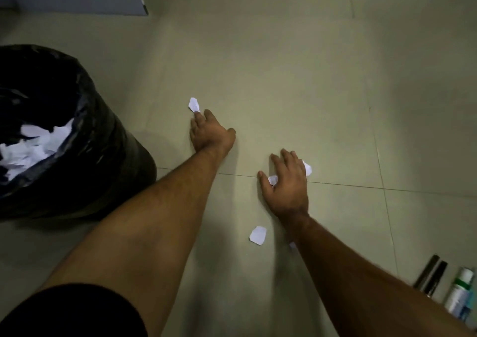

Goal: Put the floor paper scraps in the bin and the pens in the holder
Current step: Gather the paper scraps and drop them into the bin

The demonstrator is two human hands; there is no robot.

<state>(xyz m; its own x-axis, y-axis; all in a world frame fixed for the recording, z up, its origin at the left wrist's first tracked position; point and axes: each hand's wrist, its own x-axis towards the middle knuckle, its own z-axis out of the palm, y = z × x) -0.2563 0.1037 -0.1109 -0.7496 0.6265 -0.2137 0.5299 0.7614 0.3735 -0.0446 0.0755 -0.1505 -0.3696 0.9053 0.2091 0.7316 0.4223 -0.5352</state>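
The pens [431, 274] lie at the lower right, their ends hidden by the right forearm, beside a white tube cut off by the frame edge. The right hand [287, 184] presses flat on the floor, fingers spread, partly covering two scraps [273, 180]. The left hand [210, 132] reaches out, fingertips touching another scrap [193, 104]. The bin [103, 140] stands left, holding paper.

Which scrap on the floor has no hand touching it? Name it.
The scrap nearest the camera, lying alone beside the right forearm. The left hand fingers the far scrap; the right hand covers two others.
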